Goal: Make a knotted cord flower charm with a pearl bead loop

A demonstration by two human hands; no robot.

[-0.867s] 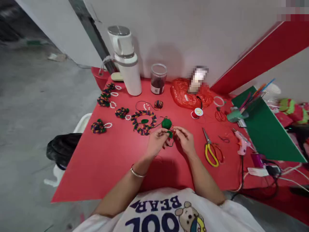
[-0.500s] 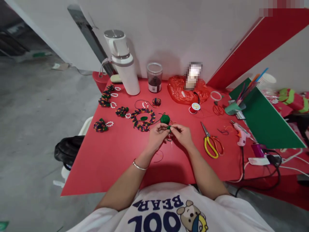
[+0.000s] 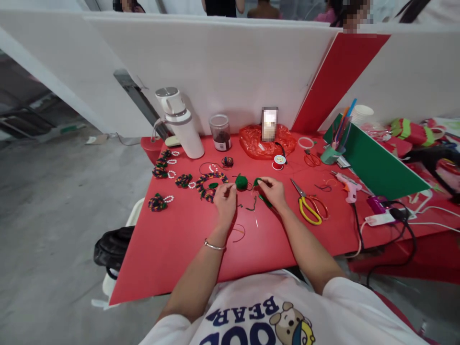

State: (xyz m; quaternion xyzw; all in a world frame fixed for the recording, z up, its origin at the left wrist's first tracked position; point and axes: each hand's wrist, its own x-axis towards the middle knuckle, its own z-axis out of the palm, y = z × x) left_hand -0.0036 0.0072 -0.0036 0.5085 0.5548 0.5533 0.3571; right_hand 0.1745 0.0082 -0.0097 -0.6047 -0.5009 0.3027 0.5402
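Pinched in the fingertips of my right hand [image 3: 273, 192] is a small green crocheted piece [image 3: 257, 182]. A thin green-handled tool, perhaps a crochet hook [image 3: 265, 201], shows just under that hand. My left hand [image 3: 226, 201] is apart from it, thumb and fingers pressed together; whatever they hold is too small to make out. Between and behind the hands lies a ball of green yarn [image 3: 241, 182]. Left of it is a multicoloured crocheted ring [image 3: 201, 192] with a green leaf-shaped piece [image 3: 213, 185] inside. Short yarn scraps [image 3: 251, 206] lie between my wrists.
On the right are yellow-handled scissors [image 3: 309, 211], a pink glue gun [image 3: 350, 188] and a power strip [image 3: 381, 218]. Behind stand a white flask [image 3: 187, 134], a jar [image 3: 220, 133] and a phone [image 3: 269, 125] on a red bag. Beaded crocheted pieces [image 3: 157, 202] lie left.
My hands, together before on the small green piece, have moved apart. The right hand keeps the piece; the left has drawn away leftward. The view has tilted up.
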